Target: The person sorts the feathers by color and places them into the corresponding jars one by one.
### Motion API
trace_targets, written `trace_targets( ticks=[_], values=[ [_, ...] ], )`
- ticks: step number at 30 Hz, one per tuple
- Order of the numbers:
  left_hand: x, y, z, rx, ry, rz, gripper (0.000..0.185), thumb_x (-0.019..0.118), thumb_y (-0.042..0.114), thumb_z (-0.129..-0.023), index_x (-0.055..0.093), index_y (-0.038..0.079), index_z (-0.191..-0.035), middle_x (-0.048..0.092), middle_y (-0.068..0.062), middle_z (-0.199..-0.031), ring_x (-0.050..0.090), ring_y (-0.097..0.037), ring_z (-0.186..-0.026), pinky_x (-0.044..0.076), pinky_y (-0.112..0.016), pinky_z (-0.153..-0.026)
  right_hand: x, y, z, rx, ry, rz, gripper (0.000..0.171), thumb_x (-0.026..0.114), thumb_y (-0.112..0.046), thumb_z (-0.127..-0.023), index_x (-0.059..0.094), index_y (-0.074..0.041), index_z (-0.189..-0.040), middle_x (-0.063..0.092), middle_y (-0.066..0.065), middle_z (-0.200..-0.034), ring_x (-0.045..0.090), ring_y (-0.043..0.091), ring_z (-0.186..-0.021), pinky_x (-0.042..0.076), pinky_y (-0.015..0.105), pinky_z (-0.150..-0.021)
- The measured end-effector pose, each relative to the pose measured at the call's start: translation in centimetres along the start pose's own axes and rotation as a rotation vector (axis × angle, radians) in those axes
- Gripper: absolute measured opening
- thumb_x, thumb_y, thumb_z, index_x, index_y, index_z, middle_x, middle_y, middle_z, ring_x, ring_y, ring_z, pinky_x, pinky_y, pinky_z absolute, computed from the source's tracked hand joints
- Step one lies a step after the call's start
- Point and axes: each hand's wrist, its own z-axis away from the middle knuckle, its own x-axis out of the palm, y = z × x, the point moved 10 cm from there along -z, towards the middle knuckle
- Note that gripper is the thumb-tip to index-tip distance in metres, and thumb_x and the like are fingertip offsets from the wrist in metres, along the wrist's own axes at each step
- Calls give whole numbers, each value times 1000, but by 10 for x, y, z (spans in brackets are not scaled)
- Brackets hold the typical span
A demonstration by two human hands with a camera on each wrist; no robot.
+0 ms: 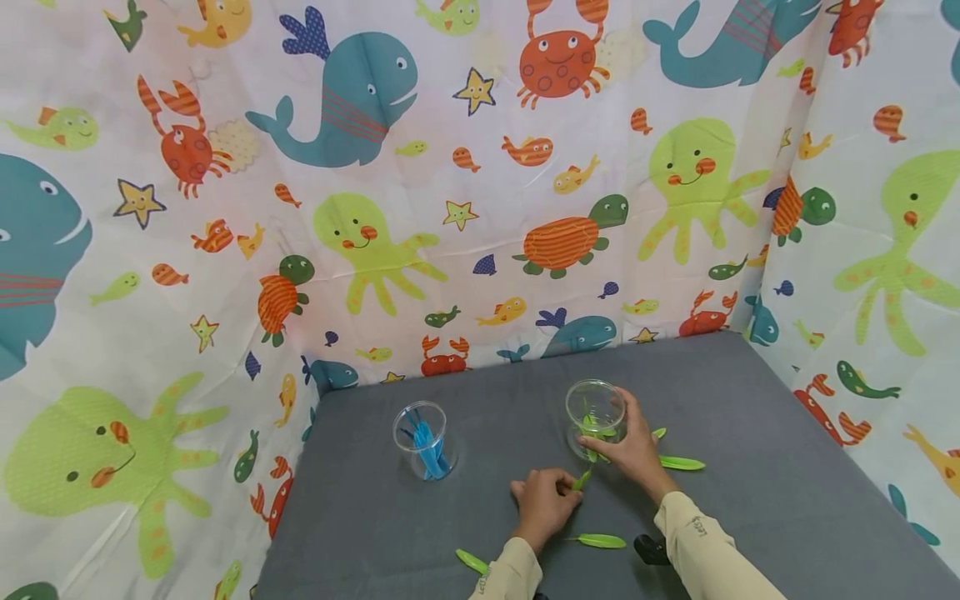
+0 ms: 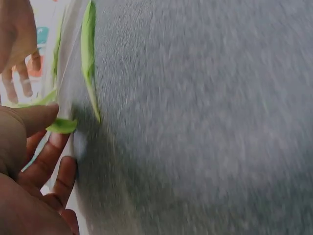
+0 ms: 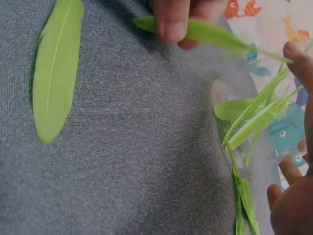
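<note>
My left hand [image 1: 546,504] pinches a light green feather [image 1: 581,481] between thumb and fingers, just above the grey tabletop. In the right wrist view this feather [image 3: 215,35] points its thin quill toward a clear plastic cup [image 1: 595,382]. My right hand [image 1: 633,446] grips that cup around its right side. Several green feathers [image 3: 259,117] are inside the cup, seen through its wall. More green feathers [image 1: 682,462] lie on the table to the right of the cup, partly behind the right hand.
Another clear cup [image 1: 405,414] stands to the left, with blue feather-like strips [image 1: 429,450] in it. Loose green feathers lie near the front, one [image 1: 602,541] between the forearms and one [image 1: 472,561] by the left sleeve. A sea-animal printed curtain [image 1: 480,275] surrounds the grey table [image 1: 360,517].
</note>
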Motion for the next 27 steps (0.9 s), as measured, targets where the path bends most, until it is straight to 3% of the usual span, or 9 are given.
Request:
trace_targets(
  ticks=[4,10,20,27],
  values=[
    [-5,-8,-1,-8,-38,82,11,87,24,-79,78,28,-85,72,16,-71,56,4,-66,23,-37,-74,-1,0,0,3,-3,-1,112,88,-42,-78,17,-18,-161,40,20,-158,38,47,-143,16,76,-107],
    [-21,-11,-6,2,-2,147,13,86,25,-80,77,30,-88,74,16,-71,59,8,-65,23,-35,-78,-1,1,-1,5,-9,-7,111,88,-42,-78,18,-18,-160,40,21,-158,37,47,-144,16,76,-107],
    [-57,3,-20,70,69,288,16,83,26,-85,76,30,-98,74,12,-72,64,4,-68,23,-46,-91,-1,0,-2,-4,-6,-15,111,89,-40,-78,18,-16,-160,39,22,-158,37,49,-143,16,77,-106],
    [-77,15,-36,107,102,302,20,82,33,-86,75,31,-105,75,12,-77,66,3,-73,23,-44,-95,1,0,-2,-2,1,-7,112,90,-39,-76,18,-15,-160,40,23,-157,38,49,-143,16,77,-106]
  ],
)
